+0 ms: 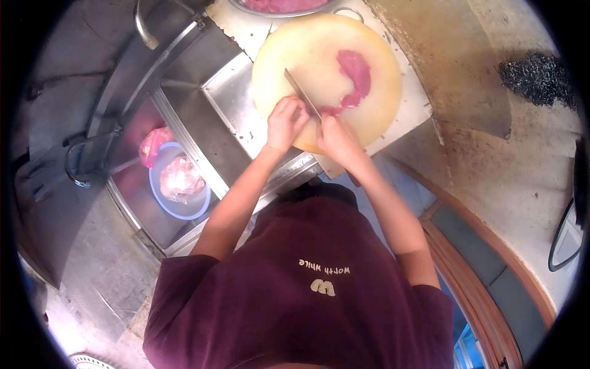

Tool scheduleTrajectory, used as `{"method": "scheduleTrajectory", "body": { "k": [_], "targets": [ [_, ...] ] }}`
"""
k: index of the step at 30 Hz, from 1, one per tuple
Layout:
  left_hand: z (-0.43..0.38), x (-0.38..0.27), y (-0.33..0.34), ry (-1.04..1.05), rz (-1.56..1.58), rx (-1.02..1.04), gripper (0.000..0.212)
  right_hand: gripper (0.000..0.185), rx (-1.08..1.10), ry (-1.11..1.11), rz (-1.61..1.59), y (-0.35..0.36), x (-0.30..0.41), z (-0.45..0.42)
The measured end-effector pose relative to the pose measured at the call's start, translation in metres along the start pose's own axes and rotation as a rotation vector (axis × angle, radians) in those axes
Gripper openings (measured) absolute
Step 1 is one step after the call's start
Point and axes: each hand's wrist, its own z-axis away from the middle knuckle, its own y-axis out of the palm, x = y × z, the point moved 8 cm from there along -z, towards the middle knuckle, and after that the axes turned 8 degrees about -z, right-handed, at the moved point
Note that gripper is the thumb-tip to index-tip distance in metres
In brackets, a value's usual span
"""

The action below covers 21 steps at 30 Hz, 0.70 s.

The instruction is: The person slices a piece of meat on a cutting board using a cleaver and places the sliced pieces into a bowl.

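My right hand (pixel 339 138) grips a kitchen knife (pixel 298 88), whose blade is seen nearly edge-on and slants up and left across a round, pale yellow cutting board (pixel 309 50). Left of the blade, my left hand (pixel 286 121) rests over the board's near edge with its fingers curled in towards the thumb. Whether anything is pinched in those fingers is hidden. A long piece of raw pink meat (pixel 357 74) lies curved on the board's right half. Its narrow tail runs down to small reddish bits of meat (pixel 330 110) beside the knife and my right knuckles.
Beyond the board stands a metal bowl (pixel 295 15) of raw meat. Left is a steel double sink (pixel 216 184) with faucets (pixel 146 37); one basin holds a blue plastic basin (pixel 180 213) with bagged meat (pixel 182 180) and a pink bag (pixel 154 145). The counter corner (pixel 426 108) juts out right.
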Motion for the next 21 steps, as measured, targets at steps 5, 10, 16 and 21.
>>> {"method": "scheduleTrajectory", "body": {
  "k": [5,10,16,21],
  "targets": [
    [0.000,-0.003,0.000,0.027,-0.037,-0.009,0.018,0.021,-0.014,-0.009,0.007,0.005,-0.012,0.004],
    [0.001,-0.007,-0.002,0.018,-0.075,-0.012,0.017,0.021,-0.001,0.062,0.102,0.014,-0.016,0.035],
    [0.000,-0.012,0.002,0.127,-0.113,0.090,0.017,0.013,-0.085,0.010,-0.018,0.015,-0.001,-0.010],
    [0.003,-0.018,-0.001,0.170,-0.083,0.135,0.018,0.017,-0.075,-0.021,-0.040,0.006,0.011,-0.022]
  ]
}}
